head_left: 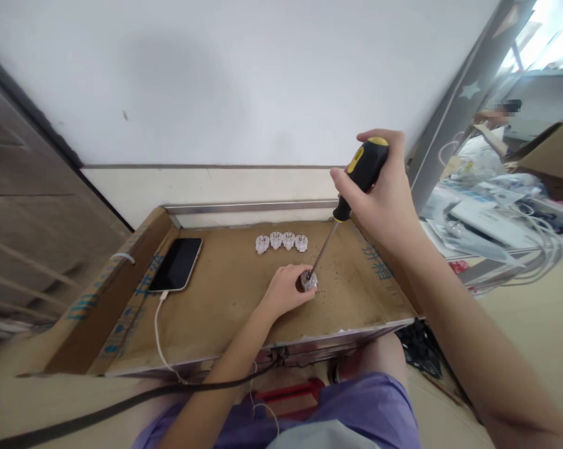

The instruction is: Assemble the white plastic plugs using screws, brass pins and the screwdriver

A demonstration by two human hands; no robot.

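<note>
Head view of a cardboard-covered surface (225, 312) set against a white wall. The right hand (384, 193) has its fingers closed around the black-and-yellow handle of a screwdriver (351, 193), held tilted, with the shaft running down and to the left. The tip meets a small clear part (308, 280) that rests on the surface near its middle. The left hand (285, 290) lies on the surface with its fingers curled about this part, gripping it from the left side. Behind the part, toward the wall, four similar clear parts (281, 241) lie in a short row, touching or almost touching one another and well apart from the held one. At the left of the surface a phone (177, 263) lies face up with a dark screen; a white cable (158, 337) leaves its near end and runs over the front edge. A dark cable (122, 405) crosses the lap below the surface. At the far right, papers and wires (505, 218) lie on the floor.
</note>
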